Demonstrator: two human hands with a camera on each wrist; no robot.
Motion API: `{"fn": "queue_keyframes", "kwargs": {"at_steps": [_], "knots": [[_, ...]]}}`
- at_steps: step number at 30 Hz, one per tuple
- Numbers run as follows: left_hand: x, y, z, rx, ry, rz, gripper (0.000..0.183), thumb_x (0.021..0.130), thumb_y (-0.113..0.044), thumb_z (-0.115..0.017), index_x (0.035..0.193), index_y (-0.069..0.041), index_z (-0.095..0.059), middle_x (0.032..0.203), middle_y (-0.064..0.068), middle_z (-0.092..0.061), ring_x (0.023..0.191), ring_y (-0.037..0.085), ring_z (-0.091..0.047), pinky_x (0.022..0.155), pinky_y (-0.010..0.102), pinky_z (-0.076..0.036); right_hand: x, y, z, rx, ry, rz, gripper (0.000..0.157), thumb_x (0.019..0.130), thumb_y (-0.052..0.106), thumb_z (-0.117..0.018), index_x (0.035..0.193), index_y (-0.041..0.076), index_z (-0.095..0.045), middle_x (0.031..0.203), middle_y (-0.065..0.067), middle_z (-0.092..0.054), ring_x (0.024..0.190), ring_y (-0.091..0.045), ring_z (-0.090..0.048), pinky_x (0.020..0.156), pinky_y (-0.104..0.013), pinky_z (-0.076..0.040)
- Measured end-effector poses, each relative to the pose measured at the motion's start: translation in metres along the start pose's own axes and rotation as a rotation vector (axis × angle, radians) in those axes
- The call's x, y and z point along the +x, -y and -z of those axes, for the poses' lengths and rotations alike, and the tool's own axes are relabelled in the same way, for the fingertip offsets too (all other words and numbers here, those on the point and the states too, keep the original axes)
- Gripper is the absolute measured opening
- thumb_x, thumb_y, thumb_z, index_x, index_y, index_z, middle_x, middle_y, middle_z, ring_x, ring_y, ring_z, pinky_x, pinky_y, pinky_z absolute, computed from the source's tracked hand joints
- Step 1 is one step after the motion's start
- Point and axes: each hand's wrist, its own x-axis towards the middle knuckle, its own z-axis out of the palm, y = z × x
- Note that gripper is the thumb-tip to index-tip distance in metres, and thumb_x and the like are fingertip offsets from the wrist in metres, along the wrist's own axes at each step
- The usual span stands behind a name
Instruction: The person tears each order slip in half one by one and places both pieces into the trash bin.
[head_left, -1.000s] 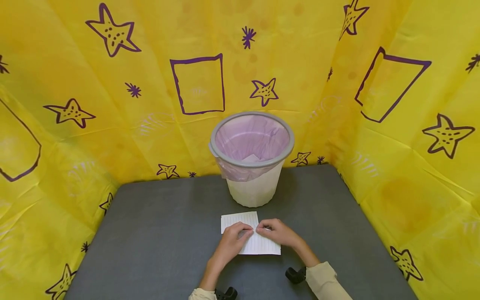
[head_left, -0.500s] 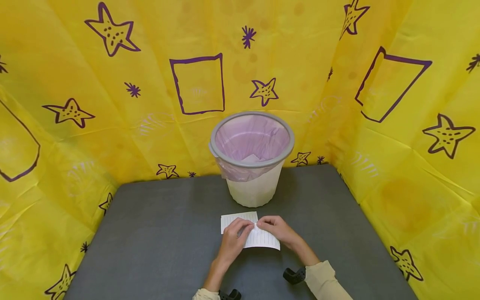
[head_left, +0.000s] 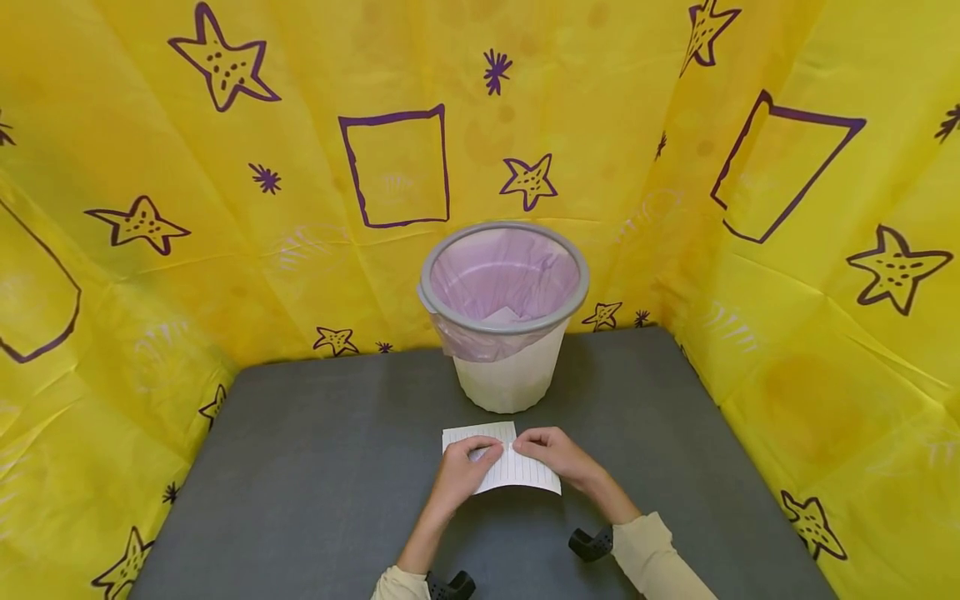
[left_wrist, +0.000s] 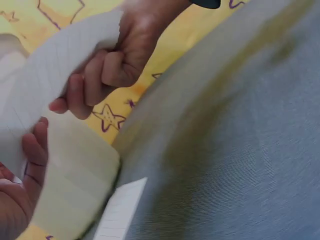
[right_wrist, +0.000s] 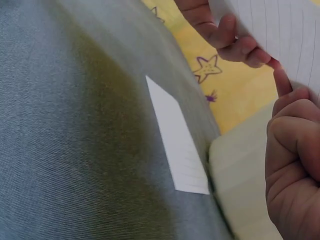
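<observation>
A lined sheet of paper is raised off the table, its near edge bowed. My left hand pinches it between thumb and fingers near the middle of its far edge. Close beside, my right hand pinches the same edge, the two sets of fingertips almost meeting. In the left wrist view the sheet curves across both hands. The right wrist view shows my right hand with curled fingers under the sheet. Below, a second lined piece of paper lies flat on the table, partly hidden in the head view.
Just beyond the papers stands a white waste bin with a grey rim and a pinkish liner. Some white paper lies inside it. Yellow cloth walls with purple drawings surround the dark grey table at the back and sides.
The held sheet has come up off the table, its near edge rising and bending. Both hands have shifted slightly away from the body, still pinching it. The bin and lower paper stay put.
</observation>
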Motion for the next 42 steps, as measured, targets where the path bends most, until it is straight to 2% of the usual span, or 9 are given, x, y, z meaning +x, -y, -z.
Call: {"fn": "queue_keyframes", "kwargs": {"at_steps": [4,8,11,14,20,23,31,38,42], "knots": [[0.008,-0.008,0.012,-0.013,0.111,0.037,0.024,0.09,-0.026,-0.069,0.1,-0.005,-0.076,0.101,0.011,-0.074,0.092,0.012,-0.065,0.079,0.02,-0.05,0.003,0.009,0.005,-0.058,0.023,0.011,0.026,0.097,0.02,-0.06,0.102,-0.003,-0.069,0.083,0.007,-0.064,0.069,-0.003,-0.057,0.064,-0.02,-0.048],[0.015,-0.017,0.021,-0.049,0.18,0.06,0.024,0.091,-0.022,-0.068,0.102,-0.002,-0.075,0.103,0.016,-0.074,0.077,0.005,-0.063,0.066,0.019,-0.05,0.008,0.02,0.01,-0.093,0.054,0.018,0.026,0.096,0.022,-0.06,0.101,-0.001,-0.07,0.084,0.005,-0.065,0.068,-0.005,-0.057,0.063,-0.02,-0.048],[0.02,-0.027,0.028,-0.061,0.195,0.079,0.024,0.091,-0.02,-0.068,0.103,-0.001,-0.074,0.099,0.018,-0.073,0.065,0.004,-0.06,0.058,0.019,-0.049,0.011,0.031,0.015,-0.114,0.07,0.006,0.026,0.096,0.025,-0.06,0.101,0.001,-0.071,0.085,0.003,-0.066,0.067,-0.006,-0.058,0.062,-0.021,-0.049],[0.023,-0.044,0.035,-0.064,0.194,0.095,0.023,0.091,-0.017,-0.067,0.104,0.001,-0.074,0.095,0.02,-0.073,0.06,0.005,-0.059,0.055,0.02,-0.049,0.014,0.045,0.018,-0.142,0.077,-0.01,0.026,0.097,0.028,-0.06,0.101,0.005,-0.072,0.085,0.004,-0.066,0.067,-0.007,-0.058,0.061,-0.021,-0.049],[0.025,-0.094,0.052,-0.051,0.193,0.087,0.021,0.091,-0.011,-0.066,0.103,0.005,-0.073,0.096,0.022,-0.073,0.061,0.005,-0.058,0.056,0.019,-0.048,0.02,0.076,0.026,-0.147,0.096,0.003,0.027,0.097,0.026,-0.059,0.102,0.002,-0.071,0.083,0.002,-0.066,0.065,-0.008,-0.057,0.06,-0.021,-0.048],[0.029,-0.106,0.057,-0.05,0.189,0.08,0.021,0.091,-0.011,-0.066,0.104,0.005,-0.073,0.098,0.022,-0.073,0.061,0.004,-0.058,0.057,0.019,-0.048,0.022,0.09,0.03,-0.153,0.093,0.0,0.027,0.097,0.024,-0.059,0.103,0.0,-0.071,0.085,0.001,-0.066,0.066,-0.008,-0.057,0.059,-0.021,-0.048],[0.047,-0.093,0.058,-0.095,0.159,0.046,0.024,0.091,-0.016,-0.068,0.106,0.001,-0.073,0.102,0.02,-0.073,0.064,0.004,-0.06,0.058,0.019,-0.049,0.024,0.114,0.037,-0.16,0.06,-0.03,0.029,0.096,0.026,-0.06,0.107,0.001,-0.071,0.085,0.002,-0.066,0.07,-0.009,-0.058,0.063,-0.022,-0.048],[0.05,-0.098,0.064,-0.152,0.134,0.043,0.028,0.09,-0.02,-0.07,0.109,0.001,-0.072,0.107,0.019,-0.072,0.076,0.006,-0.064,0.064,0.019,-0.052,0.023,0.126,0.038,-0.137,0.051,-0.011,0.028,0.095,0.025,-0.061,0.103,-0.001,-0.07,0.078,0.005,-0.065,0.067,-0.008,-0.057,0.062,-0.021,-0.048],[0.051,-0.099,0.068,-0.158,0.091,0.056,0.028,0.089,-0.018,-0.071,0.109,0.001,-0.072,0.106,0.017,-0.073,0.082,0.006,-0.063,0.068,0.019,-0.051,0.022,0.13,0.041,-0.131,0.029,-0.003,0.028,0.096,0.024,-0.061,0.103,-0.002,-0.07,0.076,0.006,-0.064,0.065,-0.007,-0.057,0.06,-0.021,-0.048]]}}
